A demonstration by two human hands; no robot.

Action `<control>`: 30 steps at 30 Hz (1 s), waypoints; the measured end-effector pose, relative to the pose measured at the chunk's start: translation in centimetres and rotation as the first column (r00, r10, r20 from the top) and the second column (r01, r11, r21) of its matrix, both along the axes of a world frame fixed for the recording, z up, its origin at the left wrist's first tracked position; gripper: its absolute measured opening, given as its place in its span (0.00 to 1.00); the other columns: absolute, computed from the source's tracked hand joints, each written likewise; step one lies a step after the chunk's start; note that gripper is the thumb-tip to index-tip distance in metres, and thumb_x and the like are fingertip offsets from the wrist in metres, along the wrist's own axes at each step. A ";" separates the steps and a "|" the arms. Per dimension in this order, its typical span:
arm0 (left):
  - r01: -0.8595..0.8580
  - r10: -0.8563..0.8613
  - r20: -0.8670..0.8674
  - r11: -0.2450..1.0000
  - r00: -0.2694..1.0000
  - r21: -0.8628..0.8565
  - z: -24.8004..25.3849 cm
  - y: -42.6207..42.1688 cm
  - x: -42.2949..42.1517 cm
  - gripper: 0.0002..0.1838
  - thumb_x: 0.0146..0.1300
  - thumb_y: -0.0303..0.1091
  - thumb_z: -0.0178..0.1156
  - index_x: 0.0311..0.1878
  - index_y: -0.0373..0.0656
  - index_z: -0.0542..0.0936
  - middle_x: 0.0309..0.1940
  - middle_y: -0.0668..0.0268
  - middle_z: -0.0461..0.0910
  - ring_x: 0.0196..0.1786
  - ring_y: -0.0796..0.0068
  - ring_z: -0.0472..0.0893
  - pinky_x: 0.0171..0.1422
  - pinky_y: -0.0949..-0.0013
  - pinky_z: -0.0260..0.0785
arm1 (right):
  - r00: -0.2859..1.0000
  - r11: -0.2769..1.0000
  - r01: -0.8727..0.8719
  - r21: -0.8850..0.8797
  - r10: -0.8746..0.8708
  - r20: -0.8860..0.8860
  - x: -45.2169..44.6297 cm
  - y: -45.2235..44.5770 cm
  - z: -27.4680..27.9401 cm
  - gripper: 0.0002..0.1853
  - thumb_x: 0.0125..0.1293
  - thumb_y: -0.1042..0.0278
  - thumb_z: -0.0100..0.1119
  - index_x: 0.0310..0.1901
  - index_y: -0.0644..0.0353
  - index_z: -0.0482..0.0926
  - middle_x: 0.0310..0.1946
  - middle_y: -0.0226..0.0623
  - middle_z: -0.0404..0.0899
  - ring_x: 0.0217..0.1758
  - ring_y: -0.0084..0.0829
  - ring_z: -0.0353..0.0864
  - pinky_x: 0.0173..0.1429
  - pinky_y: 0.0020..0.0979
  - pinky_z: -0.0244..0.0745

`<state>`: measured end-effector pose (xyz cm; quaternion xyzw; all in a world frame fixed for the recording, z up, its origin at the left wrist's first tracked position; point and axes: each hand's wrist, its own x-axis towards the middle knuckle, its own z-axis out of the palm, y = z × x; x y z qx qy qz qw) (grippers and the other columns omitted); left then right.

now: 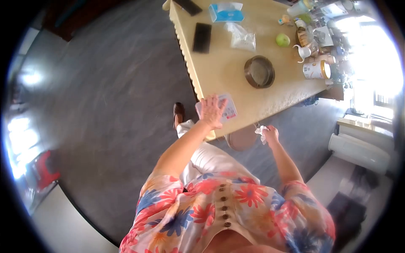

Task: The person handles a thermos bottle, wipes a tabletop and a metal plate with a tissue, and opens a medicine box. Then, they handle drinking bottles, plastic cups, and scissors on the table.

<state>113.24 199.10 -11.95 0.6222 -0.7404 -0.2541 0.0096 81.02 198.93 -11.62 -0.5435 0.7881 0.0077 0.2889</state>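
Note:
My left hand (212, 113) lies flat with spread fingers on a thin white packet with pink print (229, 110), at the near corner of the table. The hand covers much of the packet. My right hand (271, 135) is off the table's edge, to the right, its fingers closed round a crumpled white tissue (261, 133). Beyond my hands, a round, dark-rimmed dish (273, 75) sits on the tabletop.
On the cloth-covered table (228, 71) are a black phone (202, 38), a blue tissue pack (227, 13), a clear plastic bag (242, 38), a green apple (282, 40), a white jug (303, 53) and a can (316, 70). A round brown stool seat (241, 141) shows below the edge.

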 end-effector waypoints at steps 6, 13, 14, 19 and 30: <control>0.321 -0.313 0.117 0.945 0.942 -0.058 -3.7 -7.9 -0.2 0.49 0.40 0.51 0.66 0.68 0.55 0.55 0.66 0.47 0.47 0.65 0.45 0.51 0.65 0.39 0.42 | 0.969 0.974 0.199 -0.107 -0.179 0.167 7.8 -7.4 2.5 0.14 0.49 0.67 0.58 0.37 0.65 0.79 0.25 0.38 0.79 0.30 0.27 0.76 0.36 0.29 0.70; 0.406 -0.405 -0.212 0.913 0.889 -0.038 -0.8 -11.7 4.5 0.48 0.40 0.51 0.68 0.66 0.55 0.58 0.66 0.51 0.51 0.68 0.46 0.50 0.67 0.46 0.48 | 0.973 0.980 0.134 -0.148 -0.102 0.209 17.4 -16.9 6.4 0.13 0.50 0.64 0.60 0.37 0.63 0.79 0.29 0.41 0.81 0.33 0.33 0.80 0.40 0.31 0.73; 0.398 -0.394 -0.269 0.916 0.879 -0.040 0.3 -12.7 6.5 0.45 0.41 0.49 0.67 0.65 0.54 0.60 0.65 0.51 0.53 0.67 0.47 0.52 0.67 0.47 0.49 | 0.964 0.973 0.165 -0.162 -0.124 0.236 18.6 -18.3 6.5 0.14 0.50 0.64 0.61 0.37 0.63 0.79 0.29 0.41 0.81 0.33 0.33 0.80 0.40 0.31 0.73; 0.148 -0.160 -0.355 0.987 0.921 -0.059 3.2 -19.4 24.4 0.30 0.43 0.38 0.63 0.54 0.48 0.71 0.57 0.54 0.64 0.61 0.53 0.62 0.63 0.53 0.56 | 0.914 0.897 0.314 -0.310 -0.197 0.355 24.1 -26.3 4.9 0.15 0.49 0.63 0.59 0.36 0.65 0.79 0.26 0.39 0.79 0.31 0.28 0.78 0.36 0.29 0.72; -0.487 0.452 0.193 0.845 0.871 0.218 2.1 -36.0 69.8 0.25 0.45 0.36 0.61 0.50 0.44 0.75 0.52 0.53 0.71 0.56 0.55 0.69 0.61 0.59 0.61 | 0.811 0.775 0.533 -0.338 -0.355 0.465 45.6 -48.7 4.8 0.13 0.52 0.63 0.58 0.36 0.62 0.79 0.25 0.37 0.79 0.30 0.29 0.77 0.37 0.30 0.71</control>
